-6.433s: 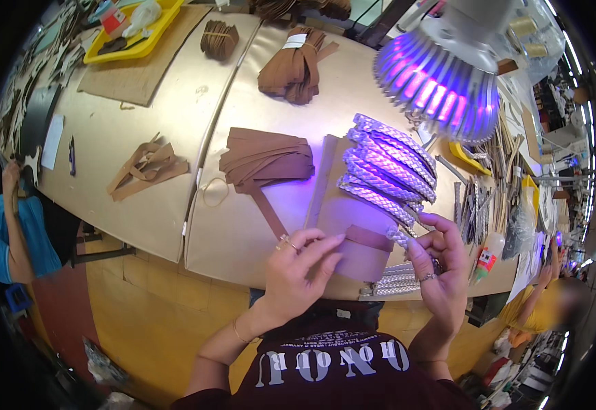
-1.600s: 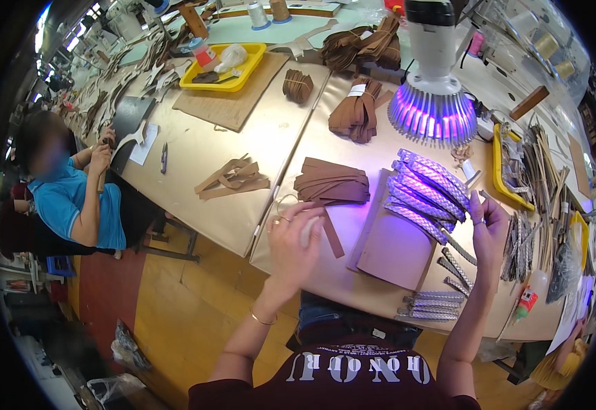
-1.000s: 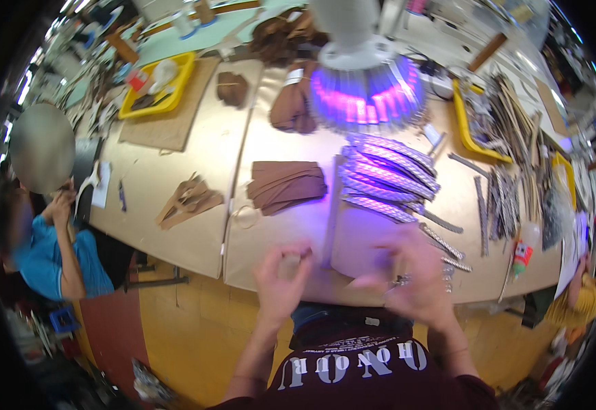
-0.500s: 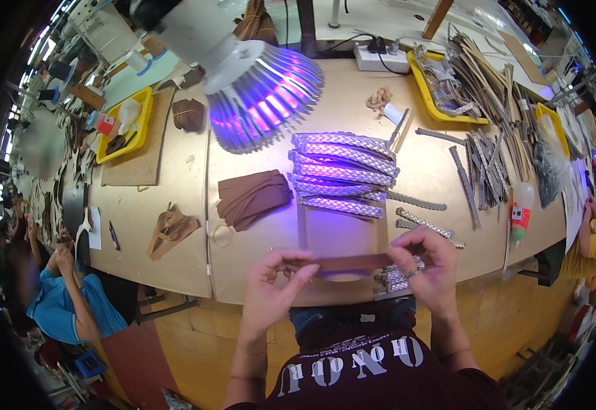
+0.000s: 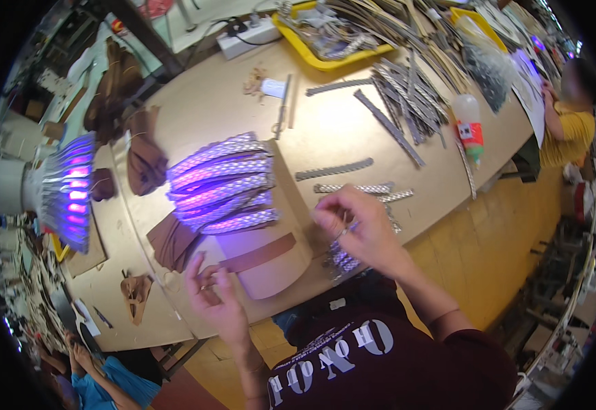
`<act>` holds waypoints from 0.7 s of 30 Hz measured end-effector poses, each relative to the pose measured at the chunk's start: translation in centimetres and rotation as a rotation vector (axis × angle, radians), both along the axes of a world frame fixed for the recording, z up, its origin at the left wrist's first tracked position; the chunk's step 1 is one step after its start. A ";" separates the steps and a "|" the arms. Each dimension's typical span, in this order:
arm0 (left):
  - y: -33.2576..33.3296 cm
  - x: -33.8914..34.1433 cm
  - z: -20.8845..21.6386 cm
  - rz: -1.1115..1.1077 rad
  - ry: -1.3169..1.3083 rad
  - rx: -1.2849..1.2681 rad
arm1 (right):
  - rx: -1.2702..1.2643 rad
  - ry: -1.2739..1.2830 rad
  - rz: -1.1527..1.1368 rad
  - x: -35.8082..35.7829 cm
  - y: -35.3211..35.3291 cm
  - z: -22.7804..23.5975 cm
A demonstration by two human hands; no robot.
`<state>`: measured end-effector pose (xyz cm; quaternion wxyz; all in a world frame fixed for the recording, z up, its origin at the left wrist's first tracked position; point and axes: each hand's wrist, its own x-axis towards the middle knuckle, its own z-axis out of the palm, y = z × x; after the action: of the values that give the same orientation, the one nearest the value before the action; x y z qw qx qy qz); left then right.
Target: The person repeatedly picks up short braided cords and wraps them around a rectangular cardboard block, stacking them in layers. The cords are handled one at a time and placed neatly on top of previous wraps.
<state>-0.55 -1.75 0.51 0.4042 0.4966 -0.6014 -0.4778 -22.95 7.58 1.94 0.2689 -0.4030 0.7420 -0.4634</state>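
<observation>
A flat brown strip (image 5: 260,253) lies slantwise across a tan board (image 5: 287,188) in front of me. My left hand (image 5: 217,295) is beside the strip's left end, its thumb and fingers apart; whether it touches the strip is hard to tell. Off the board's right edge, my right hand (image 5: 361,229) has its fingers drawn together in a pinch, with a small shiny bit among them that I cannot make out. Farther up the board, several silver-white braided strips (image 5: 226,181) lie in a row under purple light. A stack of brown strips (image 5: 175,240) sits left of the board.
A ribbed lamp (image 5: 65,191) glows purple at the left. Loose braided pieces (image 5: 352,188) and a red-labelled bottle (image 5: 471,133) lie to the right. A yellow tray (image 5: 332,61) and white power strip (image 5: 248,39) are at the back. People sit at both sides.
The brown strip, earlier stretched between both hands, now rests on the board. My right hand has come away from it to the right. The view has turned, shifting the lamp left.
</observation>
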 end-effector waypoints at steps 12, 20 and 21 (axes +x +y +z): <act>4.8 1.2 1.4 -0.456 -0.097 -0.833 | 0.354 0.296 0.422 -4.0 5.8 0.4; 8.0 -4.3 -3.5 -0.829 -0.343 -0.811 | 0.311 0.376 0.442 -4.0 5.1 -1.3; 8.5 -4.7 -4.2 -0.813 -0.387 -0.789 | 0.302 0.361 0.444 -4.3 5.0 -1.3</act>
<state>-5.29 6.70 -3.67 0.2259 0.1170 -0.9379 -0.2357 -27.22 12.62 0.64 0.2842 -0.5863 0.7321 -0.1989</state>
